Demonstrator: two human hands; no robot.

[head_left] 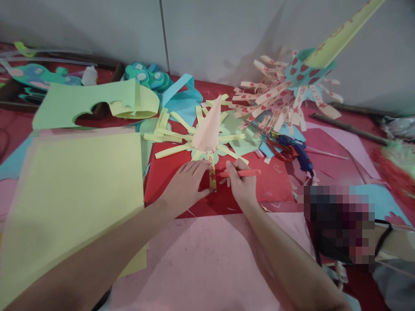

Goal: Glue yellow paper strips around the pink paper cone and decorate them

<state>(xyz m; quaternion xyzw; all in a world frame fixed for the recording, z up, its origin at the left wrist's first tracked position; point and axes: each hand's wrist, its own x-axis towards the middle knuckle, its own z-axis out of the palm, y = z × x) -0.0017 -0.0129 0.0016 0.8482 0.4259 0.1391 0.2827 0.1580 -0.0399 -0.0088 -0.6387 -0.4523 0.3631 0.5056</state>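
Observation:
A pale pink paper cone stands on a flower-shaped base with several yellow paper strips spread around it like rays. The strip pointing toward me bears a red letter "A" and a red star. My left hand lies flat at the left of that strip, fingers stretched out, thumb by its near end. In the fingers of my right hand is a red marker, its tip close to the strip's right side. Under the work lies a red sheet.
Yellow sheets are stacked at left, below a green cut-out piece. A glue gun and scissors lie at right, before a decorated paper piece with lettered strips. Another person, blurred, is at lower right.

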